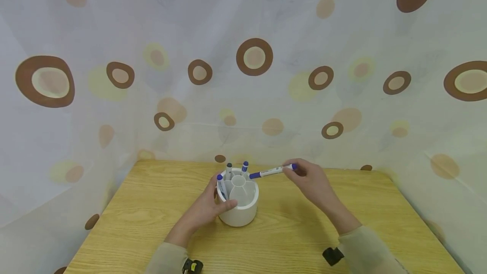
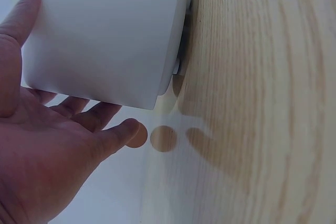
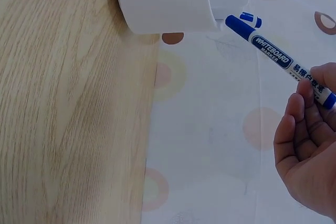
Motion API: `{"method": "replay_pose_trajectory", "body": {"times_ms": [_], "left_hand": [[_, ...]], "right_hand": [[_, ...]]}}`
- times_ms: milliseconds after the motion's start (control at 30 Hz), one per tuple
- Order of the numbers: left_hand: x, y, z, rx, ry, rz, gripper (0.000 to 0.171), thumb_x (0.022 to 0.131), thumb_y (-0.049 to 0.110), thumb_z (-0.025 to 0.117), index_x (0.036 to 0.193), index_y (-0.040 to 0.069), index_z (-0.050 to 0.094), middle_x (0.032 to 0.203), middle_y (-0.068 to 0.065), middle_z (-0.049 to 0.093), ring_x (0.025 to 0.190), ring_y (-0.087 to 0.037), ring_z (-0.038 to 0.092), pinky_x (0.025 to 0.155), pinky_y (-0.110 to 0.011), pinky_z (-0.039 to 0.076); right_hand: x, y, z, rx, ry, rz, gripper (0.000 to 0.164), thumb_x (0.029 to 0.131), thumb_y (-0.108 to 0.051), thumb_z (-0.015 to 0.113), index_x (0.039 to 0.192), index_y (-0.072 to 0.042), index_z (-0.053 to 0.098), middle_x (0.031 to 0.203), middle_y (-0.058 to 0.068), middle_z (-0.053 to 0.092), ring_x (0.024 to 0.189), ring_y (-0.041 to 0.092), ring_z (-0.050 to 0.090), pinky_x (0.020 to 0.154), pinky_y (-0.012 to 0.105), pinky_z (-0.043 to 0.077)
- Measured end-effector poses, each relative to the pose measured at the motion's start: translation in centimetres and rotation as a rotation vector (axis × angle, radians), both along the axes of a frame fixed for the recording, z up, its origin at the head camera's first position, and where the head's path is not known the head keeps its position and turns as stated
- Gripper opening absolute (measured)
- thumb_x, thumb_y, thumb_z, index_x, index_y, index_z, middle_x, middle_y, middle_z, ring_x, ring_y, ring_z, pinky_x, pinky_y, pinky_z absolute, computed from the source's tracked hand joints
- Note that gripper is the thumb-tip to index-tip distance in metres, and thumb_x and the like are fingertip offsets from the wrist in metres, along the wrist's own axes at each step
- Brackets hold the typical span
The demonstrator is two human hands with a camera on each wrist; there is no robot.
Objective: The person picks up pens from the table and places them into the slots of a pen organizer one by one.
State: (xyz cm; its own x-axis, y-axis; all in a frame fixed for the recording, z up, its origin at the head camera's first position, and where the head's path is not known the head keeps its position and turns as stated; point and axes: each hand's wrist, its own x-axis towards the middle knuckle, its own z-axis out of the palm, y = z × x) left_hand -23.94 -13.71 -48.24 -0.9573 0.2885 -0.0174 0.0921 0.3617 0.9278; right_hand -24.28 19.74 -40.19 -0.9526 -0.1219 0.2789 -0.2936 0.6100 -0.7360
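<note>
A round white pen holder [image 1: 237, 216] with several compartments stands on the table. My left hand [image 1: 205, 208] grips its left side, thumb over the front rim and fingers round the back; the left wrist view shows the palm and fingers along the holder's wall [image 2: 105, 35]. Between thumb and fingertips my right hand [image 1: 310, 181] pinches a blue-capped whiteboard marker [image 3: 275, 53] near its end. The marker points left, its cap right at the holder's right rim. Standing in the holder are a dark-capped marker [image 1: 228, 171] and two blue-capped markers, one at the back [image 1: 245, 167] and one at the left [image 1: 222, 187].
The wooden table [image 1: 125, 223] reaches back to a white sheet [image 1: 213, 20] with brown and yellow spots, which hangs behind it and along both sides. Black straps with small devices sit at both wrists.
</note>
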Motion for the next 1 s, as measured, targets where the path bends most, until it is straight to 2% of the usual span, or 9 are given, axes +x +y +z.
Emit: {"method": "replay_pose_trajectory", "body": {"times_ms": [200,500,700,1000], "left_hand": [[0.1,0.0,0.1,-0.003,0.008,0.000,0.117,0.095,0.047,0.088,0.177,0.012,0.012,0.181,-0.021,0.022,0.164,-0.047,0.024,0.129,-0.070,0.019],[-0.1,0.0,-0.1,0.006,0.006,-0.005,0.117,0.095,0.048,0.088,0.178,0.015,0.012,0.181,-0.019,0.022,0.165,-0.046,0.023,0.130,-0.069,0.018],[-0.2,-0.1,-0.1,0.016,0.010,-0.008,0.117,0.094,0.048,0.089,0.178,0.015,0.013,0.181,-0.019,0.022,0.165,-0.046,0.023,0.130,-0.069,0.018],[-0.2,0.0,-0.2,0.015,0.018,-0.005,0.116,0.095,0.045,0.089,0.177,0.014,0.014,0.181,-0.020,0.023,0.164,-0.046,0.023,0.130,-0.069,0.017]], "right_hand": [[0.1,-0.7,0.2,-0.007,-0.014,0.018,0.024,0.109,-0.034,0.073,0.123,-0.015,0.080,0.101,0.002,0.073,0.100,0.023,0.072,0.079,0.039,0.056],[-0.3,-1.6,-0.1,-0.014,-0.009,0.048,0.022,0.109,-0.032,0.074,0.122,-0.015,0.080,0.101,0.006,0.074,0.096,0.021,0.073,0.078,0.039,0.056],[-0.4,-2.2,-0.1,-0.014,-0.014,0.048,0.021,0.109,-0.032,0.075,0.120,-0.015,0.080,0.102,0.002,0.074,0.099,0.022,0.073,0.083,0.039,0.058],[-0.7,-2.9,-0.5,-0.017,-0.021,0.041,0.022,0.109,-0.034,0.074,0.118,-0.016,0.081,0.099,0.003,0.070,0.091,0.022,0.066,0.077,0.039,0.054]]}}
